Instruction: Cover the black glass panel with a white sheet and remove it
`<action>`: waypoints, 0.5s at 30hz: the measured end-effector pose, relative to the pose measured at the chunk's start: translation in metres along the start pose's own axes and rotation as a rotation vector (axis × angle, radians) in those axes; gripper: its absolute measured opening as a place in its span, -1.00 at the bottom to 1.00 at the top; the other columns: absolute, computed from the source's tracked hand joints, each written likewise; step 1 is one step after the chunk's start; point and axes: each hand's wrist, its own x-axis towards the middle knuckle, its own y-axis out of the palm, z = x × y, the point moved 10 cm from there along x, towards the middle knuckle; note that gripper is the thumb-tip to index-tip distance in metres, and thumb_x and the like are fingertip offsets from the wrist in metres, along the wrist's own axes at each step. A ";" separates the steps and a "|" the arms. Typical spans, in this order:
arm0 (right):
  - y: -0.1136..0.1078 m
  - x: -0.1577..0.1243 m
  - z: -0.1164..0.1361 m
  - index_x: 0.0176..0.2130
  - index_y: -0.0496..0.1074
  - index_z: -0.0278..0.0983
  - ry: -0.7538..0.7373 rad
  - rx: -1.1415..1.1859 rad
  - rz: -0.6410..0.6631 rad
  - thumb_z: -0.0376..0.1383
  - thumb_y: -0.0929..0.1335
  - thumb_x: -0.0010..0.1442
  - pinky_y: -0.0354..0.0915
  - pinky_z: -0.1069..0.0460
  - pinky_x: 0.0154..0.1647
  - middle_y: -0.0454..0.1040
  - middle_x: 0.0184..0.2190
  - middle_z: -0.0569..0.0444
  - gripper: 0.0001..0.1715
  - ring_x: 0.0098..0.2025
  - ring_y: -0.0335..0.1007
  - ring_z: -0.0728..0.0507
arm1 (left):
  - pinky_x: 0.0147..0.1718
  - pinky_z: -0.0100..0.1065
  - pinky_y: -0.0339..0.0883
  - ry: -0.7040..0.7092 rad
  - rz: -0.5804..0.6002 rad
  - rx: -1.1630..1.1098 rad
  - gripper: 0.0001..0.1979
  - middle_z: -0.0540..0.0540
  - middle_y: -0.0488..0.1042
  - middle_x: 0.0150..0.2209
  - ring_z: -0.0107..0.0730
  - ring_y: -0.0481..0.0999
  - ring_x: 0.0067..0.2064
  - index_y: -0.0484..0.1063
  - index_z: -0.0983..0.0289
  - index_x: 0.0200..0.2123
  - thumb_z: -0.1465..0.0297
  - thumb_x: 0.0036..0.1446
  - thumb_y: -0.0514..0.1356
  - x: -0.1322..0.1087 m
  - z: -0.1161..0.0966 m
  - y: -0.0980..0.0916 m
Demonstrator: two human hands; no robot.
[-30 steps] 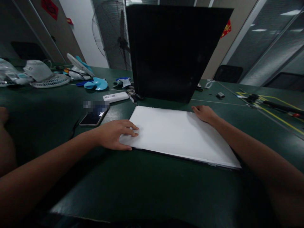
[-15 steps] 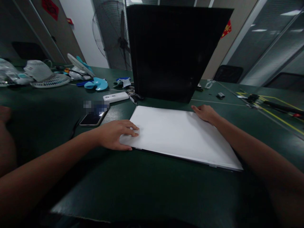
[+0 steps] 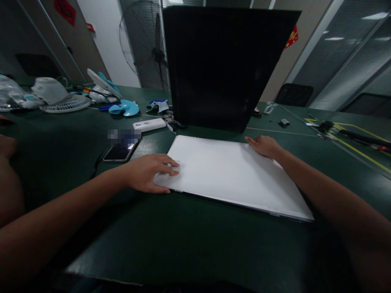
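A thin, flat white panel [image 3: 232,175] lies on the dark green table, with a dark edge and small tabs along its near side. At its left end rests my left hand [image 3: 152,173], fingers spread on the top face and thumb by the near edge. My right hand [image 3: 262,146] lies flat over the panel's far right edge, fingers stretched to the left; some of its fingertips are hidden. Behind the panel stands a large upright black screen-like sheet [image 3: 226,69]. Neither hand lifts the panel.
Left of the panel lie a phone [image 3: 119,150] and a white power bank [image 3: 149,125]. Blue fan blades [image 3: 124,108] and white fan parts [image 3: 65,101] are farther back. Another person's arm [image 3: 9,179] shows at far left. Yellow-edged tools [image 3: 328,127] lie at right.
My hands and the panel stay almost where they were. The other person's arm at the far left has shifted slightly, and a little more of it shows.
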 end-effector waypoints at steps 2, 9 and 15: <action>0.001 -0.001 0.003 -0.17 0.62 -0.38 -0.026 -0.020 0.004 0.26 -0.08 0.39 0.37 -0.12 0.04 0.60 -0.05 -0.36 0.07 0.05 0.54 -0.38 | 0.15 0.02 0.43 0.000 -0.002 0.001 -0.50 0.23 0.49 0.24 0.04 0.51 0.22 0.56 0.14 0.14 0.13 0.16 0.39 0.000 0.000 0.000; 0.007 -0.002 0.007 -0.06 0.62 -0.35 -0.080 0.028 0.077 0.20 0.01 0.43 0.36 -0.08 -0.01 0.60 -0.06 -0.31 -0.07 0.01 0.56 -0.33 | 0.19 0.00 0.40 0.036 -0.011 0.017 -0.48 0.25 0.47 0.26 0.04 0.49 0.23 0.52 0.17 0.17 0.19 0.15 0.40 -0.001 -0.003 0.001; 0.011 -0.002 0.003 -0.09 0.62 -0.40 -0.060 0.031 0.086 0.17 -0.02 0.44 0.36 -0.10 0.04 0.59 -0.05 -0.37 -0.05 0.06 0.54 -0.34 | 0.27 0.09 0.31 0.186 -0.083 0.088 -0.46 0.22 0.43 0.29 0.06 0.41 0.30 0.44 0.15 0.22 0.26 0.18 0.35 -0.003 -0.029 -0.005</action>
